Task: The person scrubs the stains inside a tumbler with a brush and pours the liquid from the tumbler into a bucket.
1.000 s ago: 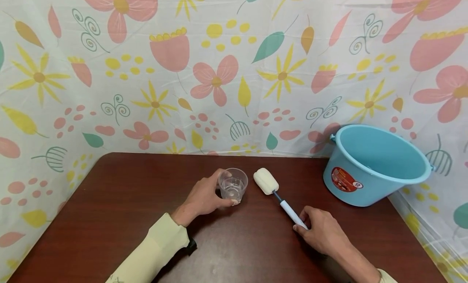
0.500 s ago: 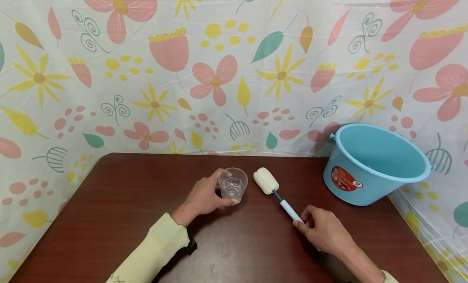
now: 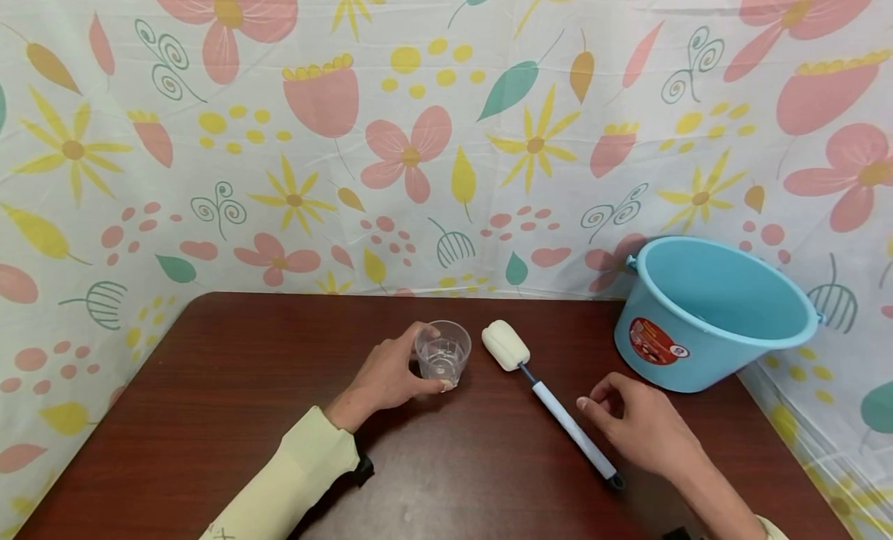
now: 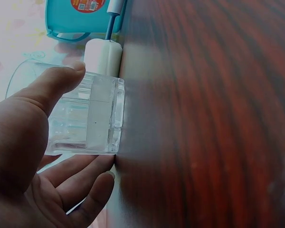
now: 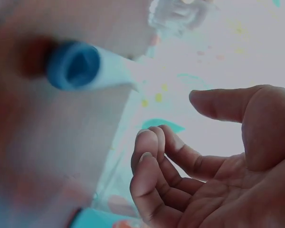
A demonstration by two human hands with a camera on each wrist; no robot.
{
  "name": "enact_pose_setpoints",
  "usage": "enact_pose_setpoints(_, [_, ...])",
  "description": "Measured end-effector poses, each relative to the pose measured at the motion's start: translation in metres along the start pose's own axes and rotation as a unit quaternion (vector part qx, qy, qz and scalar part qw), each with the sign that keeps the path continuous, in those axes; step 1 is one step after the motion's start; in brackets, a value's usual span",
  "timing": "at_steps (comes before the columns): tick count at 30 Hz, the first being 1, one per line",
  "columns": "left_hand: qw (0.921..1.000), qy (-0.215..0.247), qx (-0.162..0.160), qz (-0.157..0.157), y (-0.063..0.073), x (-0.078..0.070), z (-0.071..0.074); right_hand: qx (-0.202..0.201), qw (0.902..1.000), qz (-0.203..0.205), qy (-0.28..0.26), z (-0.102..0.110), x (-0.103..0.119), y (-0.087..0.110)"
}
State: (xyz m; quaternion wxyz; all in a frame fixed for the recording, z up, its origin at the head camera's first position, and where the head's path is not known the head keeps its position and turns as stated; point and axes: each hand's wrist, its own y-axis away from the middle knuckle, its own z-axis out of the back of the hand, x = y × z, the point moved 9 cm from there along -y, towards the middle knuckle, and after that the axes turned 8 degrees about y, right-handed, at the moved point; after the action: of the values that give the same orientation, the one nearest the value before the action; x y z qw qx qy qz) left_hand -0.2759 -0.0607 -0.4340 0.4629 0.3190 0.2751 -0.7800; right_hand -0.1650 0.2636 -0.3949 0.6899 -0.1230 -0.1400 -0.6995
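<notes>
A clear plastic cup [image 3: 443, 355] stands upright on the table, with some clear liquid apparently inside. My left hand [image 3: 391, 369] grips it from the left, thumb on the near side and fingers behind; the left wrist view shows the thumb across the cup [image 4: 92, 111]. To the right lies a sponge bottle brush [image 3: 568, 424], its white foam head toward the back and its dark handle end toward the front. Just right of the brush handle, my right hand [image 3: 642, 424] holds nothing, its fingers loosely bent and apart from the handle. In the right wrist view, the handle end [image 5: 73, 65] is blurred.
A light blue bucket [image 3: 698, 354] with a red label stands at the back right of the dark brown table [image 3: 244, 385]. Behind the table hangs a white flower-patterned cloth [image 3: 418, 238], which also runs along both sides.
My right hand has let go of the brush handle and moved off to the right, leaving the brush lying on the table. The left hand stays on the cup.
</notes>
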Motion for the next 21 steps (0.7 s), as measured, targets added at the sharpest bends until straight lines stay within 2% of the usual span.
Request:
enact_pose_setpoints(7, [1.0,-0.004,-0.001,0.008,0.001,0.001,0.001,-0.045,0.9989,0.016,-0.001,0.03,-0.003,0.002])
enact_pose_setpoints(13, [1.0,-0.002,0.0,0.007,0.0,0.001,0.0,-0.072,0.9972,0.018,-0.01,0.055,-0.013,0.004])
enact_pose_setpoints(21, [1.0,0.003,0.001,0.005,0.0,0.002,0.0,-0.159,0.9867,0.025,-0.023,0.1,-0.03,0.012])
